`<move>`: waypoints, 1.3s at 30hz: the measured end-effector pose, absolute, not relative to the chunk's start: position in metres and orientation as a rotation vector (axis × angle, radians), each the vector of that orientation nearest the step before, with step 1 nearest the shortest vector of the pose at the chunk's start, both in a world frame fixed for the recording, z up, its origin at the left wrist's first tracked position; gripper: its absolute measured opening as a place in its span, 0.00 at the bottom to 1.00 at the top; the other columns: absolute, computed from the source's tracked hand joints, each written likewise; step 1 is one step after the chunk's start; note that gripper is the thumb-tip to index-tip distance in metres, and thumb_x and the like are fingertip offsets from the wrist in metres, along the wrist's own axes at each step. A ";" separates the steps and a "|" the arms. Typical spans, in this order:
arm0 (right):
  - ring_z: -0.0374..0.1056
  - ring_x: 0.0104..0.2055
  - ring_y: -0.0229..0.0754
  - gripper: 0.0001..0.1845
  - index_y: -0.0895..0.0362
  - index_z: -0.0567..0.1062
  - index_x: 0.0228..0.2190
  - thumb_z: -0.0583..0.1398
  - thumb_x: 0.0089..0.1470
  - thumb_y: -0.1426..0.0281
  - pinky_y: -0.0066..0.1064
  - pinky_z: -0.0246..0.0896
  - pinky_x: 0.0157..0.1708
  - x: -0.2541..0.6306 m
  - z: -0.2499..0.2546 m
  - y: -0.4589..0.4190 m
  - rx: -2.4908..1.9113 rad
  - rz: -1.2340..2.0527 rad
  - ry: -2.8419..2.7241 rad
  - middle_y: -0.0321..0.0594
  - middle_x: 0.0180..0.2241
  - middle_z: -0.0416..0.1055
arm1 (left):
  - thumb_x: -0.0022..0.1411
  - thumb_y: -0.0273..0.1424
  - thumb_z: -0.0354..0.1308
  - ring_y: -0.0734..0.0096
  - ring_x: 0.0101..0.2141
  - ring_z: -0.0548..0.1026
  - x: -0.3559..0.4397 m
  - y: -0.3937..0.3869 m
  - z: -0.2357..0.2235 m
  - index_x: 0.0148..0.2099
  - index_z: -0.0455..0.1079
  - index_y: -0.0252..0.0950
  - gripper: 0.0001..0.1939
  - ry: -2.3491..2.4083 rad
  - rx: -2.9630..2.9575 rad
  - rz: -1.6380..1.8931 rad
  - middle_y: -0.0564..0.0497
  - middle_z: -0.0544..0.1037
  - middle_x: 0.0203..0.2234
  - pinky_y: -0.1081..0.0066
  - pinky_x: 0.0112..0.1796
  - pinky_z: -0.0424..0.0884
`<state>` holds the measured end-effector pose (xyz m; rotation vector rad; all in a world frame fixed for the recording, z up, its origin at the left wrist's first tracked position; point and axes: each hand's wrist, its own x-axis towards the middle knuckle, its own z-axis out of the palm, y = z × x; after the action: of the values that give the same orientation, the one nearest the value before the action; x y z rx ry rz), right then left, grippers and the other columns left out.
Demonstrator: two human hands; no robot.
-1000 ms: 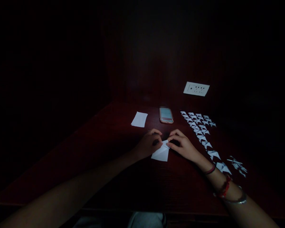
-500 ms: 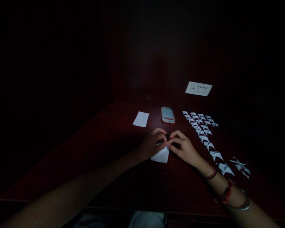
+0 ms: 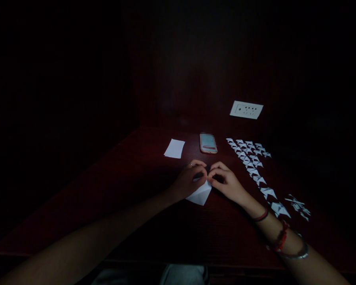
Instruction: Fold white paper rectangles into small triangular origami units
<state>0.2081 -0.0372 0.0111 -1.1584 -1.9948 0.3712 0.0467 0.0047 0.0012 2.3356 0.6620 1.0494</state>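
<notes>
Thumb and forefinger nearly together on each side here, the left hand [image 3: 190, 181] and the right hand [image 3: 230, 186] pinching the far edge of the white paper [image 3: 199, 195], fingertips almost meeting! And the paper lies on the dark red table [image 3: 178, 233], nearer than the phone [image 3: 208, 143], a slanting crease across it, one corner pointing toward the person.

I am viewing a dim feed, blackness swallowing its sides. The socket plate [image 3: 246, 109] and paper stack [image 3: 174, 149] are standing out brightest, the left hand [image 3: 188, 179] is looking darker than the right hand [image 3: 230, 184], and coarse pixels are masking the top of the phone [image 3: 208, 143].
</notes>
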 end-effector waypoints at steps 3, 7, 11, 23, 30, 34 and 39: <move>0.59 0.35 0.37 0.04 0.57 0.69 0.23 0.56 0.44 0.76 0.30 0.56 0.35 0.211 0.010 -0.036 -1.171 0.403 -1.989 0.38 0.31 0.59 | 0.55 0.25 0.47 0.71 0.42 0.63 0.046 0.007 0.003 0.29 0.63 0.35 0.05 0.712 2.271 1.142 0.51 0.64 0.39 0.69 0.43 0.59; 0.59 0.34 0.37 0.03 0.58 0.69 0.21 0.56 0.43 0.76 0.30 0.56 0.35 0.221 0.007 -0.033 -1.212 0.454 -2.016 0.37 0.30 0.59 | 0.56 0.26 0.45 0.71 0.41 0.63 0.040 0.022 0.005 0.28 0.60 0.34 0.06 0.868 2.059 1.284 0.51 0.64 0.38 0.72 0.38 0.63; 0.60 0.34 0.37 0.04 0.58 0.69 0.22 0.55 0.45 0.74 0.31 0.56 0.34 0.227 0.006 -0.030 -1.265 0.427 -1.918 0.38 0.30 0.60 | 0.55 0.28 0.47 0.71 0.39 0.64 0.036 0.033 -0.001 0.28 0.61 0.34 0.05 0.960 2.021 1.291 0.51 0.65 0.35 0.73 0.35 0.63; 0.59 0.35 0.36 0.02 0.58 0.70 0.23 0.58 0.43 0.72 0.28 0.57 0.33 0.223 -0.002 -0.029 -1.239 0.583 -1.988 0.38 0.33 0.60 | 0.55 0.28 0.49 0.71 0.42 0.62 0.045 0.020 -0.008 0.29 0.65 0.35 0.06 0.855 2.292 1.155 0.50 0.63 0.37 0.68 0.43 0.59; 0.60 0.34 0.38 0.03 0.59 0.70 0.24 0.56 0.43 0.73 0.30 0.55 0.35 0.241 -0.006 -0.020 -1.458 0.396 -1.982 0.39 0.31 0.61 | 0.50 0.27 0.53 0.67 0.42 0.62 0.037 0.026 -0.021 0.26 0.64 0.33 0.03 1.010 2.469 0.926 0.49 0.61 0.39 0.67 0.43 0.60; 0.60 0.32 0.37 0.03 0.59 0.70 0.25 0.55 0.45 0.74 0.29 0.56 0.33 0.236 -0.004 -0.022 -1.411 0.424 -2.085 0.38 0.28 0.63 | 0.52 0.28 0.52 0.66 0.45 0.59 0.038 0.015 -0.010 0.39 0.62 0.35 0.10 0.969 2.667 1.008 0.48 0.59 0.43 0.65 0.45 0.57; 0.61 0.32 0.37 0.06 0.58 0.71 0.29 0.56 0.44 0.74 0.29 0.57 0.33 0.237 -0.005 -0.021 -1.424 0.385 -2.089 0.39 0.30 0.65 | 0.56 0.26 0.49 0.69 0.41 0.63 0.041 0.011 -0.005 0.33 0.64 0.35 0.04 0.654 2.949 0.590 0.51 0.65 0.39 0.68 0.40 0.59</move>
<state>0.2368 -0.0211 -0.0052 -1.4237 -2.0892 0.3853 0.0407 0.0114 -0.0046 2.9485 0.6537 0.5905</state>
